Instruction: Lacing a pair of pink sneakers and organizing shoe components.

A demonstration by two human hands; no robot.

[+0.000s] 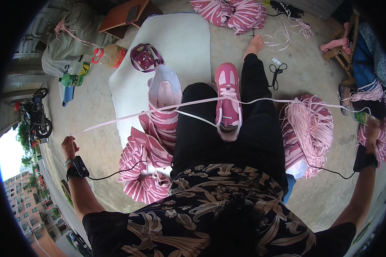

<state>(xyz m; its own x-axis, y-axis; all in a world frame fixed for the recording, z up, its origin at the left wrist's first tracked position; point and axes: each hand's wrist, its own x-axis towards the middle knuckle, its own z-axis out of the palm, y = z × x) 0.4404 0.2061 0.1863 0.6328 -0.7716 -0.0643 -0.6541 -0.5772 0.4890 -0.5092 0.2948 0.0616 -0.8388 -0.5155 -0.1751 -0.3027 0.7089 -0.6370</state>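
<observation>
A pink sneaker (227, 77) rests between my thighs, toe pointing away from me. Laces cross its upper. A long pale pink shoelace (133, 116) runs out from it to both sides. Far out to the left, my left hand (69, 147) is closed in a pinch at one end, and that side is drawn straight. Toward the right the lace sags slightly and reaches my right hand (372, 127), whose fingers are closed and partly hidden. A shorter white strip (196, 118) lies across my left thigh to the shoe's opening.
Stacked pink shoe uppers (165, 124) lie by my left leg. A bundle of pink laces (309, 122) lies at my right. Black scissors (277, 76), a purple bag (145, 58) and bottles (109, 56) are farther off. A wooden chair (349, 49) stands at right.
</observation>
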